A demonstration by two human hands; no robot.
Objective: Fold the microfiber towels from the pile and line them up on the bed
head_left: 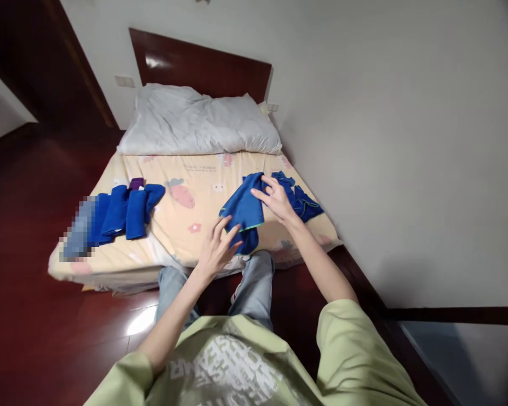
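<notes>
A blue cloth with bright green edging is raised over the right side of the bed. At its upper right corner, the thumb and fingers of my right hand grip the fabric. My left hand is at the lower left edge, fingers spread, with fingertips touching or very close to the cloth. Below it, another blue cloth part lies at the bed's front edge; whether it is the same piece I cannot tell. More crumpled blue cloths with green edging lie beyond my right hand.
Folded blue cloths and a purple one lie on the left of the bed. A pixelated patch hides the leftmost part. Behind are a grey-white quilt and a dark wooden headboard. A wall stands on the right.
</notes>
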